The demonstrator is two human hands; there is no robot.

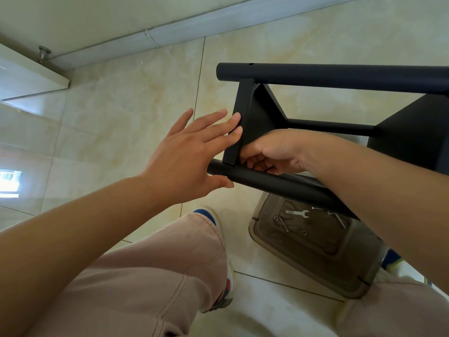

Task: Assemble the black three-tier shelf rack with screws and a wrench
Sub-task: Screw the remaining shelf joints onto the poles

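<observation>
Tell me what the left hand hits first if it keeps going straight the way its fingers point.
The left hand already has its fingertips at the edge of the black metal shelf panel, so it meets that panel at once; contact looks likely, though depth is unclear.

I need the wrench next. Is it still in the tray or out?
In. The wrench lies flat inside the clear tray among loose screws; neither hand touches it.

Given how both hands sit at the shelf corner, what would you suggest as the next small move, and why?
Probably keep seating the fastener: the right hand curls under the shelf panel at the near tube, the left hand braces its edge, and the wrench lies unused in the tray.
</observation>
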